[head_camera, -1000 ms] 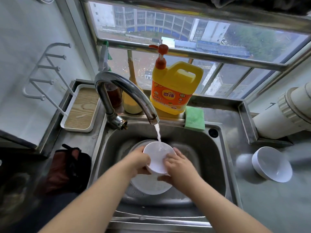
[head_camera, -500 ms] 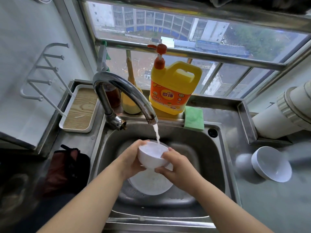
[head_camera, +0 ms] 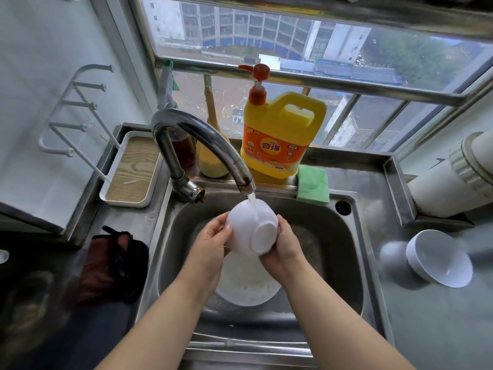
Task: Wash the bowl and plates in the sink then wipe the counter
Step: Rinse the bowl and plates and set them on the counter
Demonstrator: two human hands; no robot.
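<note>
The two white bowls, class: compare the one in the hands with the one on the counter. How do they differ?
The held bowl is under the running tap, base turned toward the camera, gripped by left hand and right hand. The counter bowl lies tilted, inside showing, untouched. Both are plain white.

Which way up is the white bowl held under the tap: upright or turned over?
Turned over. The bowl's foot ring faces the camera, water from the tap lands on its outer wall, and the left hand and right hand grip its sides.
</note>
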